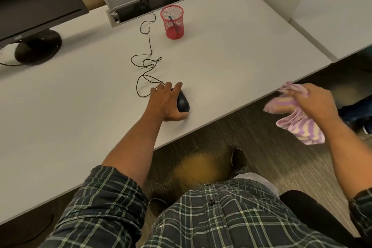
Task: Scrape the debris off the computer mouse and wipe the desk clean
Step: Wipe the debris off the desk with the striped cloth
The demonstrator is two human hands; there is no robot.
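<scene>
The dark computer mouse (182,103) lies near the front edge of the white worktop (231,62) and is clasped by the left hand (164,102), fingers curled around it. Its cable (148,60) trails back past a red mesh cup (172,21). A striped purple cloth (293,115) is gripped by the right hand (314,102) beyond the worktop's edge.

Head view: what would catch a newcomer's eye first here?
The left hand grips a black wired mouse near the white desk's front edge. Off the desk's edge, the right hand holds a purple-and-yellow striped cloth. Farther back stands a red mesh pen cup.
</scene>
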